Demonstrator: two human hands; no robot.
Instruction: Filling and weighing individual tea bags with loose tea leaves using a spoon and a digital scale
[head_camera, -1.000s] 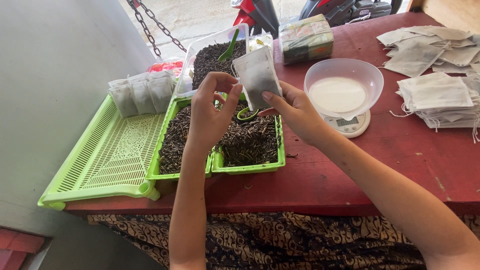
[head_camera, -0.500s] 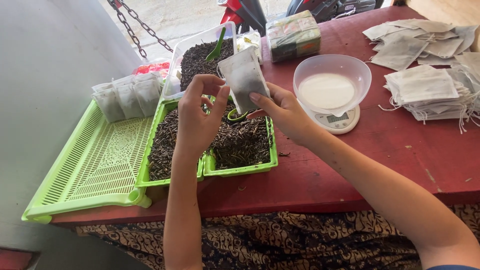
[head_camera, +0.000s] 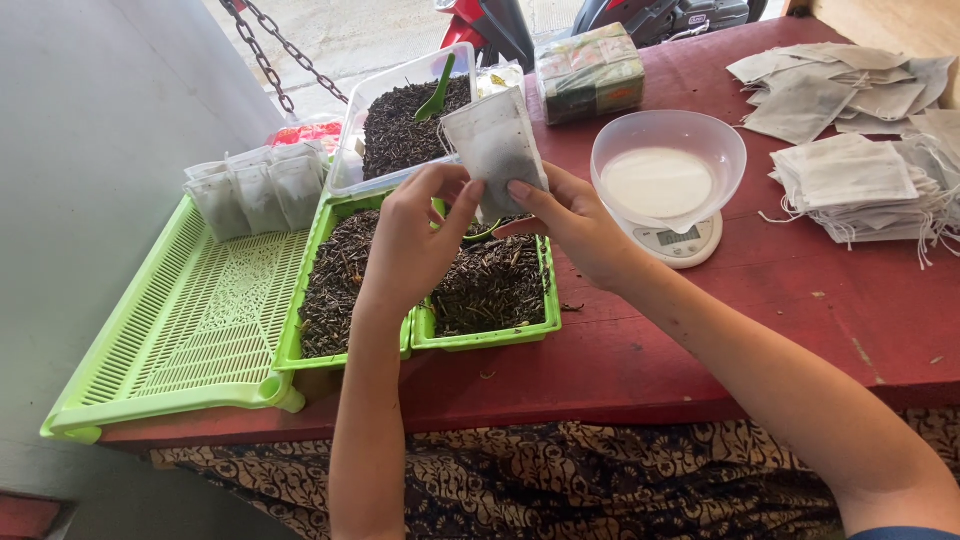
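Note:
My left hand (head_camera: 415, 235) and my right hand (head_camera: 570, 220) together hold a small white filter bag (head_camera: 495, 145), partly filled with dark dried leaves, by its lower edge. The bag stands upright above two small green trays (head_camera: 488, 335) of dark dried leaves. Behind them a clear plastic tub (head_camera: 400, 120) holds more dried leaves and a green scoop (head_camera: 436, 90). A second green scoop shows partly under my hands.
A large green slatted tray (head_camera: 170, 330) at the left holds several filled bags (head_camera: 258, 190) at its far end. A clear bowl (head_camera: 668, 170) sits on a small scale (head_camera: 680, 243). Empty bags (head_camera: 860, 180) pile at the right. A wrapped block (head_camera: 588, 72) lies behind.
The bag and both hands have stayed together above the green trays; my fingers have shifted along the bag's lower edge. The view has moved a little.

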